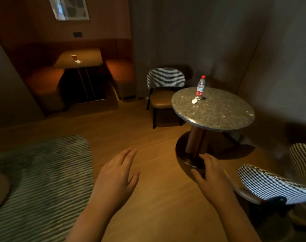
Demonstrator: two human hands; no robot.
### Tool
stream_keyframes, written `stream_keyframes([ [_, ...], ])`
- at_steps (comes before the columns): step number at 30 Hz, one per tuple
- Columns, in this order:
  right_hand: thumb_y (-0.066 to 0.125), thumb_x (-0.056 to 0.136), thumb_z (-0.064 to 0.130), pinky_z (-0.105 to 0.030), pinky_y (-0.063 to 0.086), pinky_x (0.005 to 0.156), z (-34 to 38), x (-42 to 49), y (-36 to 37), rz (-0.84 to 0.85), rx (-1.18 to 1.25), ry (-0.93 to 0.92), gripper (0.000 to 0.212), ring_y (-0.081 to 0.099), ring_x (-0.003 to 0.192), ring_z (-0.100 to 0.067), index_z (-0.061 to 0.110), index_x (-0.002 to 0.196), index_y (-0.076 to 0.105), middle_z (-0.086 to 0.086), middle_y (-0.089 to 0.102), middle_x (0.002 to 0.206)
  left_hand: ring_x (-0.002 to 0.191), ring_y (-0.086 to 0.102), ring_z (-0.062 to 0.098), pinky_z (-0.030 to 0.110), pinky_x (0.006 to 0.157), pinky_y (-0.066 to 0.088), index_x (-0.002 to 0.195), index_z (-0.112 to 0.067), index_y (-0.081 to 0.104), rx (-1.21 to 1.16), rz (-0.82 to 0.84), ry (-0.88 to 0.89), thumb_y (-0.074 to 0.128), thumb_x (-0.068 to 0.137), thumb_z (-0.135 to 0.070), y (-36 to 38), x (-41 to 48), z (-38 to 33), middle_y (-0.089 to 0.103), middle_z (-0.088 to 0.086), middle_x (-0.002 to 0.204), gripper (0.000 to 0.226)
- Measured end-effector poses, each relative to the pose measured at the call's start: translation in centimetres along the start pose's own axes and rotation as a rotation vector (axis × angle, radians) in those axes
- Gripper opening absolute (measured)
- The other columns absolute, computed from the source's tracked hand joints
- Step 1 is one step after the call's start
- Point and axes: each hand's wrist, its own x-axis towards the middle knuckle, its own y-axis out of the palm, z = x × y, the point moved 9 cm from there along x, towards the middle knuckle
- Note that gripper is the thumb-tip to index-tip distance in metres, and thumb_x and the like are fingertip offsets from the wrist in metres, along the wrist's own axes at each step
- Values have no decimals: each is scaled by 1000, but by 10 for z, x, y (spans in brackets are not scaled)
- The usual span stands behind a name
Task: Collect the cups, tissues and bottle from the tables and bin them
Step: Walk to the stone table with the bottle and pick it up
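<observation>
A clear plastic bottle [200, 86] with a red cap and red label stands upright on the far side of a round stone-topped table [218, 114]. A crumpled white tissue [194, 100] lies just in front of it. Far off at the left, a paper cup [74, 57] and another white tissue [78, 61] sit on a rectangular booth table [89, 56]. My left hand [116, 179] and my right hand [211, 179] are held out low over the wooden floor, fingers relaxed, holding nothing, well short of both tables.
A checkered chair [165, 84] stands behind the round table and another checkered chair [274, 184] is close at my right. A striped rug [40, 180] covers the floor at left. Orange booth seats [119, 69] flank the far table. No bin is in view.
</observation>
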Motion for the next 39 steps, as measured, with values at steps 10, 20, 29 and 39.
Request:
stream_keyframes([
  [10,58,90,36,-33,31,106,-12,247,70,23,-101,47,59,28,135,-18,18,141,34,-1,31,147,134,29,10,26,104,28,147,-29,14,-71,8,52,43,90,-50,82,259,65,25,-7,151,67],
  [20,56,91,36,-29,29,106,-56,454,90,-29,-77,166,57,30,133,-15,19,140,34,2,33,144,134,25,7,26,104,28,146,-33,12,-122,97,281,43,90,-48,159,509,44,23,-9,150,65],
  [29,55,92,31,-26,22,108,-157,664,127,25,5,300,59,29,133,-20,13,143,31,-4,32,145,136,21,9,26,106,23,147,-31,13,-192,129,342,45,89,-49,244,727,13,21,-8,152,68],
  [39,58,91,24,-30,31,103,-269,831,158,106,12,486,60,36,129,-21,18,144,31,-5,35,142,138,18,15,33,109,22,147,-30,8,-246,229,499,44,92,-46,344,916,-50,14,-3,154,68],
])
